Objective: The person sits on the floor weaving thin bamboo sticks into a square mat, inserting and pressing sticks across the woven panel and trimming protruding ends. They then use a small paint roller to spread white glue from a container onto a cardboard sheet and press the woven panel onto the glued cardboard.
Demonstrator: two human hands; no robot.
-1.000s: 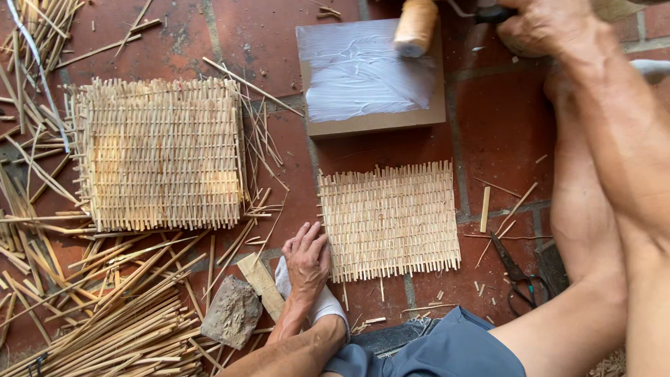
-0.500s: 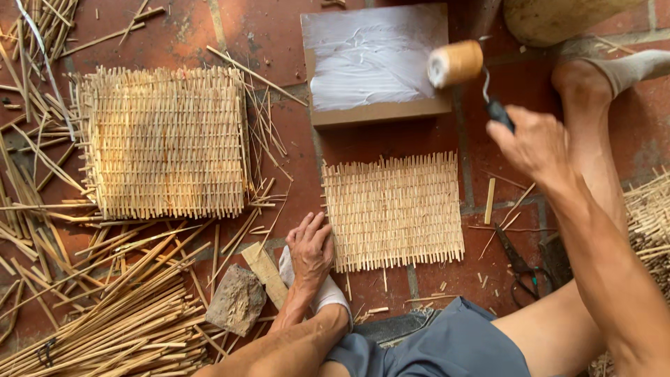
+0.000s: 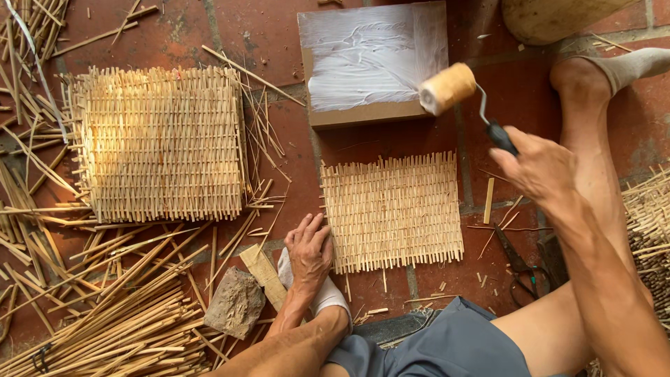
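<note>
- Gluing step in hand, by the look of it: right hand (image 3: 534,167) with fingers clamped round the dark handle of a small paint roller with a tan, fuzzy sleeve (image 3: 447,89), held at the right edge of a flat brown board smeared with white paste (image 3: 373,59) at the far side of the red brick floor (image 3: 265,35).
- Paste streaked and wet-looking, covering most of the board's top — a bare brown strip left along its near edge.
- Left hand (image 3: 309,253) lying flat near the body, fingers together and slightly curled, holding nothing; fingertips touching the left edge of a small rectangular mat of woven pale bamboo slivers (image 3: 392,213), just near of the board.
- Next move, judged: roller over the bare strip, then a square, even lay of the mat onto the paste — stiff, springy weave, ragged ends.
- Larger woven bamboo panel (image 3: 159,143) well to the left, loose bamboo strips (image 3: 105,314) heaped near-left, a rough grey stone (image 3: 235,304) beside them, dark scissors (image 3: 516,262) on the right.
</note>
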